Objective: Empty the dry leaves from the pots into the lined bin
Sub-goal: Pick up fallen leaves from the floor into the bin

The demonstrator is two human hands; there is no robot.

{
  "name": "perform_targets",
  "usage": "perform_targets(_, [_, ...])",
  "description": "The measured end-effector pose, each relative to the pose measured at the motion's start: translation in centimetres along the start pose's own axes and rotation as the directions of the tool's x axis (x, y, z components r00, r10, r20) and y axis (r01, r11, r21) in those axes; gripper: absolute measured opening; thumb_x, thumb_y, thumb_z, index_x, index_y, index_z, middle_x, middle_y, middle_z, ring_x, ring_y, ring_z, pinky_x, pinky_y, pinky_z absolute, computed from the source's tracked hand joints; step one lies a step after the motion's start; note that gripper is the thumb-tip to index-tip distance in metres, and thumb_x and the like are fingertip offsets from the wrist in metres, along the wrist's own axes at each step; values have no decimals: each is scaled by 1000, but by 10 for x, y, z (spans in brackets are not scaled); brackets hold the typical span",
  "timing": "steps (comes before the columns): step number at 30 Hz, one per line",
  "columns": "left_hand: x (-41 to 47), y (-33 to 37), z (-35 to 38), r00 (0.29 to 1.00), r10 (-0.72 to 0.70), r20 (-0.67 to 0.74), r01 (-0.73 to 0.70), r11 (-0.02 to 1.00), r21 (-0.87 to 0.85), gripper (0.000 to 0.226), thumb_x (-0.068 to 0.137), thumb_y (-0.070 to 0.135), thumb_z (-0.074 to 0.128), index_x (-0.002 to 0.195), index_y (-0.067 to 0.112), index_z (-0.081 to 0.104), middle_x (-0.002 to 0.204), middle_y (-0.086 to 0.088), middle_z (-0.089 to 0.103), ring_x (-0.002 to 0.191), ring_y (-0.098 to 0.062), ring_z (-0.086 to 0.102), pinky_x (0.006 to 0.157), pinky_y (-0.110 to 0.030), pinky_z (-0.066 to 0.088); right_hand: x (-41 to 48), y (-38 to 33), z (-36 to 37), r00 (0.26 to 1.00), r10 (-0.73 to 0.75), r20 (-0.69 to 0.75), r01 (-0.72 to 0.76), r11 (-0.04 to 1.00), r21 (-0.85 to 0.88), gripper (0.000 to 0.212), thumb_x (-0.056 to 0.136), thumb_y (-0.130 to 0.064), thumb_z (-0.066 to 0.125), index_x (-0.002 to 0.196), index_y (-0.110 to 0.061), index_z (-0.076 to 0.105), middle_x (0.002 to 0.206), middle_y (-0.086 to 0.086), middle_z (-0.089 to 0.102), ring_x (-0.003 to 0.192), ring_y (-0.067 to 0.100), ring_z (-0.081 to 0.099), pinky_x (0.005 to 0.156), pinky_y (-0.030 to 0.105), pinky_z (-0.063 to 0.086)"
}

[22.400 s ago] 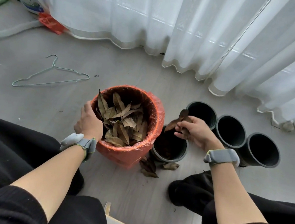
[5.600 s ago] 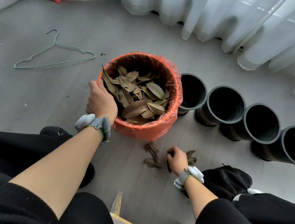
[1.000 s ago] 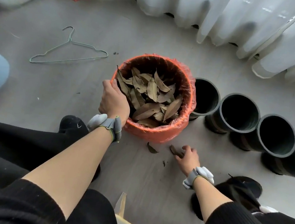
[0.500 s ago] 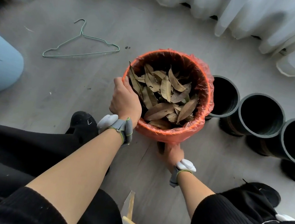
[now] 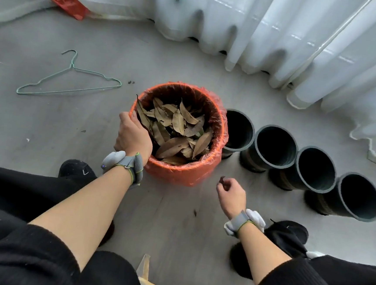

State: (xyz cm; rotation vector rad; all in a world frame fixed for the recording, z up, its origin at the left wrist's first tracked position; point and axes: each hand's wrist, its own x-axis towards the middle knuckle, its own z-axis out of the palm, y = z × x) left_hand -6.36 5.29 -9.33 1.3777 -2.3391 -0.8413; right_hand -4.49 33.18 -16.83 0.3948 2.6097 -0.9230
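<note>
The bin [image 5: 179,175] with an orange plastic liner stands on the floor, filled with dry brown leaves [image 5: 176,130]. My left hand [image 5: 133,135] grips its near-left rim. My right hand [image 5: 231,196] hovers just right of the bin's base and pinches a small dark leaf scrap [image 5: 222,179] between its fingertips. Several dark pots run in a row to the right of the bin, the nearest pot [image 5: 240,133] touching the liner, then a second pot [image 5: 275,147], a third pot [image 5: 316,169] and a last pot [image 5: 357,195]; their insides look dark and bare.
A green wire hanger [image 5: 71,82] lies on the grey floor at the left. White curtains [image 5: 282,37] hang along the back. A tiny leaf crumb [image 5: 195,213] lies on the floor near my right wrist. My black-clad legs and shoes fill the bottom.
My right hand has come out from under the bin's near side and risen to the right, now pinching a leaf scrap. My left hand still grips the rim.
</note>
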Motion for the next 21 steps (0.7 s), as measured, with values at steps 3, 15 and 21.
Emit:
perform_targets(3, [4,0,-1,998,-18,66,20,1000,-24,40,101,47,16,103,15,40,102,-19,63,88,-44,57,66,-41,31,4,-37,-47,979,-22,-204,66,975,212,13,88,-29,63,96,-18,65,86,-2,70,87,18,66,74,25,43])
perform_targets(15, [-7,3,-31,958,-66,279,92,993,-80,54,100,50,23,127,10,48,127,-19,57,116,-40,52,95,-42,38,-23,-188,-85,862,-485,-147,506,815,282,36,89,-38,68,114,-13,65,95,-3,69,85,8,64,79,17,50])
perform_targets(21, [-11,21,-68,997,11,75,2,985,-170,36,101,37,30,117,11,49,124,-18,55,113,-39,51,91,-44,39,-32,-160,-91,903,-388,-186,427,860,279,16,95,-25,60,102,-14,69,86,-5,70,80,10,65,80,26,51])
